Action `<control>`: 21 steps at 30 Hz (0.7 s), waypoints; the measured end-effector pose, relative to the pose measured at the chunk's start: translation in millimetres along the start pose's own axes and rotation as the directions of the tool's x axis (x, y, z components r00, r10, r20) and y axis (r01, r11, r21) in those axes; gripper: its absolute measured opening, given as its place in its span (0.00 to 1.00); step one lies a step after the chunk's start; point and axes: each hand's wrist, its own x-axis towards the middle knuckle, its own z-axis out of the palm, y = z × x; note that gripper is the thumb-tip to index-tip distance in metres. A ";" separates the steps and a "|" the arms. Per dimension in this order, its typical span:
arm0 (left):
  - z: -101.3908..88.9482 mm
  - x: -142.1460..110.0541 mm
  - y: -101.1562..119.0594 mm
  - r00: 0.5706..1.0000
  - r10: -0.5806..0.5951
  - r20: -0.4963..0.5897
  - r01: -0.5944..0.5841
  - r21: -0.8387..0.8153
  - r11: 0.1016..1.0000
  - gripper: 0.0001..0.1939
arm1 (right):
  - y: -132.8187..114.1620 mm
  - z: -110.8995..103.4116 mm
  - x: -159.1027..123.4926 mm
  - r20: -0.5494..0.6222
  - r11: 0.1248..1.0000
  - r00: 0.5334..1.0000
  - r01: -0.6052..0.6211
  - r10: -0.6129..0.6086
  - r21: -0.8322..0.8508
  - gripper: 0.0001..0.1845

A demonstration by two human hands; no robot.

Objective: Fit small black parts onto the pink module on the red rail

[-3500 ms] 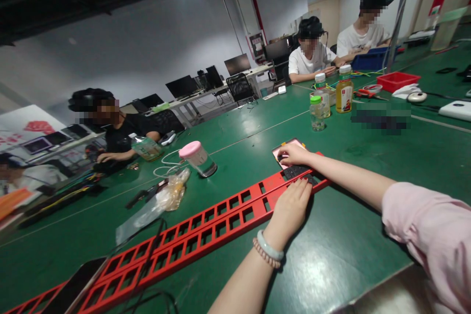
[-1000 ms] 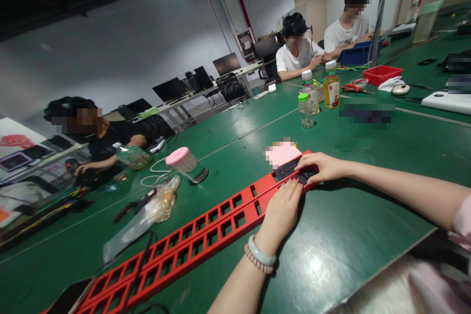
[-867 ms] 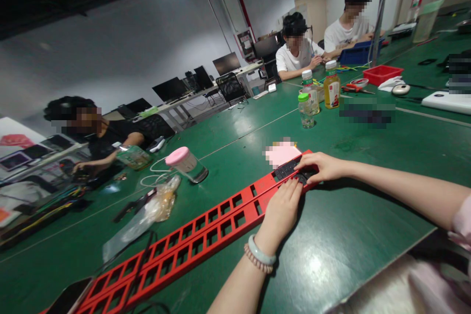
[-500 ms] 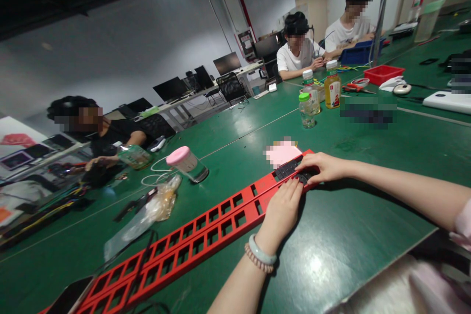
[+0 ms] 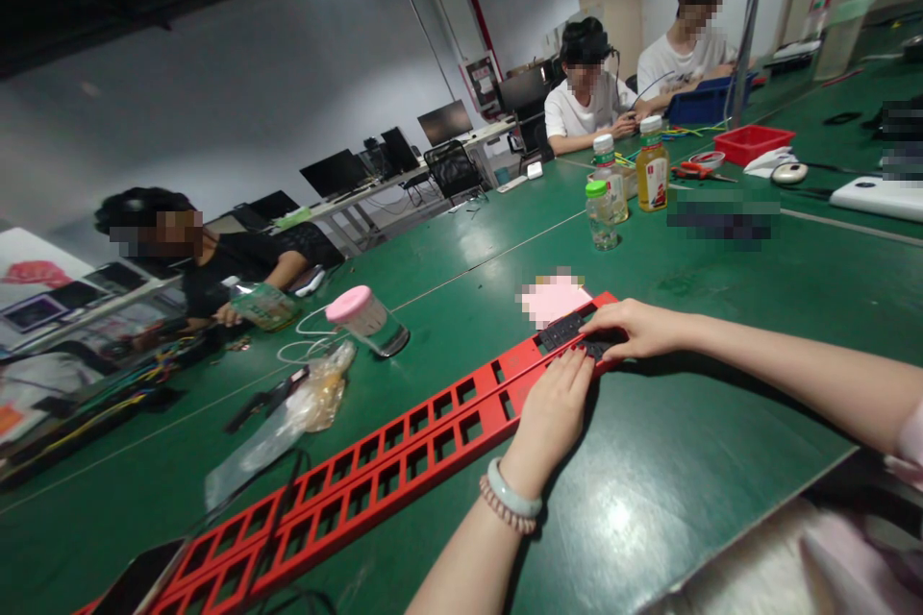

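Observation:
A long red frame, with two rows of square openings, lies slantwise on the green table. At its far end sit black ridged blocks, partly covered by my hands. My left hand rests palm down on the frame's near side, its fingers stretched out together and fingertips touching the edge of the blocks. Curled over the far end from the right is my right hand, with thumb and fingers around a black block. A bracelet and a bangle circle my left wrist.
Beyond the frame are a pink-lidded jar, a clear plastic bag, a green-capped bottle and a yellow drink bottle. A phone lies over the frame's near end, with black cables across it. Several co-workers sit around the table.
Both my hands stay almost where they were on the frame. At the left, the co-worker's arm and hands have shifted slightly.

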 end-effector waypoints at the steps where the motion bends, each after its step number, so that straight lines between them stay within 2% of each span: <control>1: -0.1 0.0 0.1 1.000 -0.001 0.002 0.001 0.001 1.000 0.22 | -0.3 -0.3 0.0 0.005 1.000 1.000 -0.004 0.004 0.000 0.24; 3: -0.3 0.0 0.3 1.000 -0.004 0.006 0.004 0.004 1.000 0.22 | -1.3 -1.2 0.3 0.017 1.000 1.000 -0.011 0.011 0.003 0.23; 8: -0.3 0.0 0.5 1.000 -0.008 0.005 0.008 0.011 1.000 0.21 | -4.4 -3.1 0.6 0.040 1.000 0.999 -0.024 0.023 0.012 0.12; 15: -0.1 0.0 0.2 1.000 -0.008 0.018 0.008 0.008 1.000 0.22 | -6.7 -4.2 0.4 0.036 1.000 0.999 0.004 -0.005 0.025 0.10; 21: -0.3 -0.7 0.2 0.999 -0.009 0.035 0.008 0.008 1.000 0.24 | -14.6 -3.8 0.5 0.042 0.996 0.997 0.067 -0.064 -0.065 0.09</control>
